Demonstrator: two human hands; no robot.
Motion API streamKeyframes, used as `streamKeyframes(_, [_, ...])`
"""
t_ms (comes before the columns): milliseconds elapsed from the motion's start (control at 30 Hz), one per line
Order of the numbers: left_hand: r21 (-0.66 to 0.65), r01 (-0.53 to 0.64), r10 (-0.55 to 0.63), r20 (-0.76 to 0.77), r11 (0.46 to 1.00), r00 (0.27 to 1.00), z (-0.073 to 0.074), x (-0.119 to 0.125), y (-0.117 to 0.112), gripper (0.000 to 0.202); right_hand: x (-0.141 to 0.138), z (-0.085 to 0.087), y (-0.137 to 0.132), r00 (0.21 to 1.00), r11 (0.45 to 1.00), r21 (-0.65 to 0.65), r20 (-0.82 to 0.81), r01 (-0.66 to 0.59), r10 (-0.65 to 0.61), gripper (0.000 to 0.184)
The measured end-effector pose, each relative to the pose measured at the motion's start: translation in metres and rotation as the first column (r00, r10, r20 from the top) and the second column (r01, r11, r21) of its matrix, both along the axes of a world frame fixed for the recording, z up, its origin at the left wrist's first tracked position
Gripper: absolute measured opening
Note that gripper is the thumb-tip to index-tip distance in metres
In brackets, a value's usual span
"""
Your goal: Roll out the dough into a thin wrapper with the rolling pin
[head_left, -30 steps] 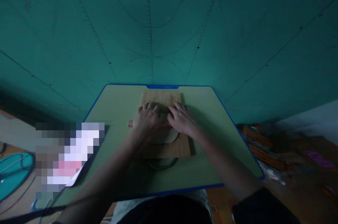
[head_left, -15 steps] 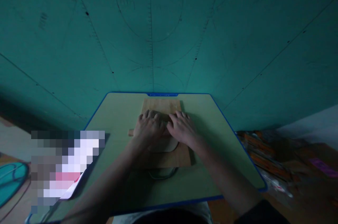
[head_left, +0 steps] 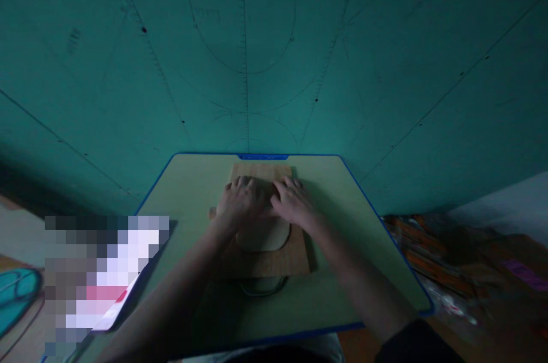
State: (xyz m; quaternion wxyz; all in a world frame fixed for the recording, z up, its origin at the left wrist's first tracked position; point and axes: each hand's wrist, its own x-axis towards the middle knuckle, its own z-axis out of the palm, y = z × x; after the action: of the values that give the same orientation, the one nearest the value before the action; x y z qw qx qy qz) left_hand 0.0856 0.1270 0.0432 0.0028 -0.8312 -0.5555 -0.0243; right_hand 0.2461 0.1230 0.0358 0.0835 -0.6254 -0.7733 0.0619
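Both my hands rest side by side across a wooden rolling pin [head_left: 211, 213]; only its left end shows past my left hand [head_left: 240, 203]. My right hand [head_left: 293, 203] touches the left one, and the fingers of both lie flat over the pin. A pale flattened piece of dough [head_left: 263, 236] sticks out from under my palms toward me. It lies on a wooden board [head_left: 274, 259] in the middle of a small table [head_left: 192, 180] with a blue edge.
A pixelated patch [head_left: 103, 271] covers the table's left front corner. A dark curved loop [head_left: 263, 287] lies just in front of the board. A teal marked surface [head_left: 257, 55] rises behind the table. Cluttered items [head_left: 428, 249] lie on the floor at right, and a teal object [head_left: 15, 294] at left.
My hands and the pin have slid slightly away from me along the board, and more dough shows below my palms. The view has tilted a little.
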Motion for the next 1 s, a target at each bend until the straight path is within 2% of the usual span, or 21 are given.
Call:
streamKeyframes(100, [0.036, 0.114, -0.113, -0.031, 0.993, 0.993, -0.002, -0.003, -0.019, 0.031, 0.001, -0.003, -0.023, 0.999, 0.996, 0.076, 0.011, -0.044, 0.043, 0.045])
streamKeyframes(167, [0.051, 0.135, -0.133, -0.037, 0.99, 0.99, -0.003, -0.004, -0.024, 0.032, 0.002, -0.005, -0.029, 0.998, 0.994, 0.094, 0.008, -0.055, 0.054, 0.047])
streamKeyframes(400, [0.001, -0.02, 0.02, 0.062, 1.0, 0.998, -0.004, 0.001, 0.007, 0.034, 0.001, -0.001, 0.005, 0.999, 0.999, -0.051, -0.031, 0.009, -0.011, 0.051])
streamKeyframes(500, [0.034, -0.036, 0.033, 0.073, 0.999, 0.997, -0.004, 0.002, 0.006, 0.036, 0.0, 0.002, 0.004, 0.999, 0.998, -0.055, -0.029, 0.014, -0.016, 0.049])
streamKeyframes(567, [0.045, 0.011, -0.014, 0.061, 0.999, 0.998, -0.005, 0.0, -0.005, 0.036, -0.001, 0.002, -0.006, 1.0, 1.0, -0.023, -0.008, -0.005, 0.005, 0.047])
streamKeyframes(667, [0.089, 0.151, -0.156, 0.053, 0.985, 0.986, -0.006, -0.002, -0.02, 0.032, -0.001, -0.001, -0.022, 0.998, 0.997, 0.046, 0.027, -0.06, 0.058, 0.046])
streamKeyframes(733, [0.121, 0.19, -0.198, 0.06, 0.974, 0.978, -0.006, -0.002, -0.022, 0.031, -0.001, -0.002, -0.025, 0.997, 0.994, 0.077, 0.033, -0.075, 0.072, 0.046])
streamKeyframes(800, [0.108, 0.151, -0.16, 0.074, 0.982, 0.984, -0.005, -0.001, -0.017, 0.031, -0.001, -0.002, -0.02, 0.998, 0.994, 0.093, 0.021, -0.061, 0.059, 0.045])
streamKeyframes(933, [0.063, -0.006, 0.001, 0.092, 0.998, 0.996, -0.002, 0.003, -0.005, 0.034, -0.002, 0.0, -0.007, 1.0, 0.996, 0.084, 0.005, -0.028, 0.028, 0.042])
streamKeyframes(1000, [0.072, -0.002, -0.003, 0.07, 0.997, 0.998, -0.001, 0.004, -0.01, 0.034, -0.002, 0.0, -0.01, 0.999, 0.997, 0.074, 0.023, -0.034, 0.032, 0.04])
